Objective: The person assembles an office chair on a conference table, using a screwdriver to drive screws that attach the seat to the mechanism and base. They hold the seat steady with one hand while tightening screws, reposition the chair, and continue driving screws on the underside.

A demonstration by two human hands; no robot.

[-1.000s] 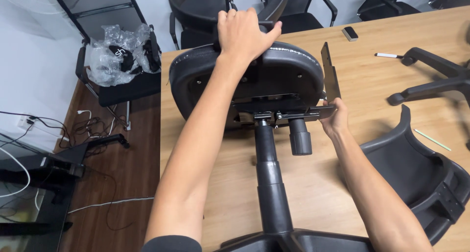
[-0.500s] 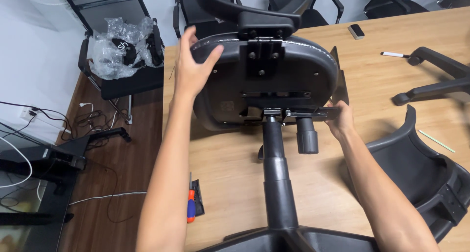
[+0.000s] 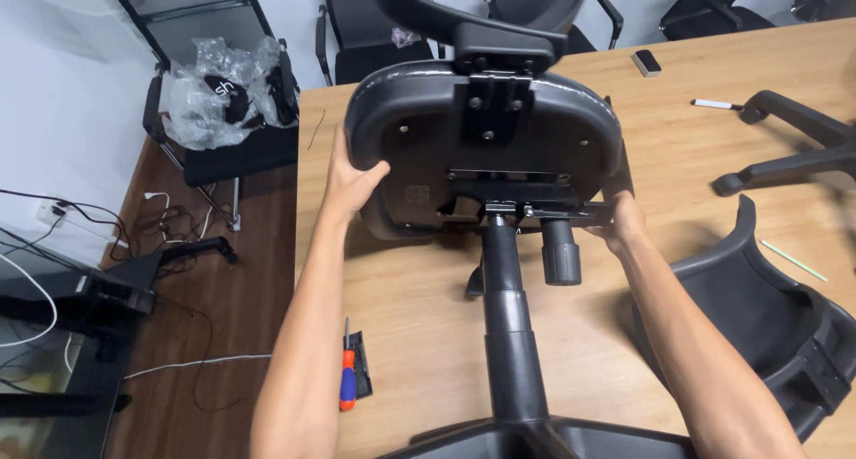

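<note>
While your left hand [image 3: 352, 178] now grips the chair seat [image 3: 481, 147] rim at nine o'clock, no longer on top, the seat stands tilted toward you. Your right hand [image 3: 621, 227] pinches the metal lever [image 3: 571, 212] at three o'clock.

On the table [image 3: 410, 334] the chair seat [image 3: 481, 147] lies tipped up with its post [image 3: 510, 334] running toward the viewer, the left hand [image 3: 349, 181] on its left edge, the right hand [image 3: 620, 223] at its right, a screwdriver [image 3: 347, 377] left of the post, an armrest [image 3: 767, 307] to the right.
</note>
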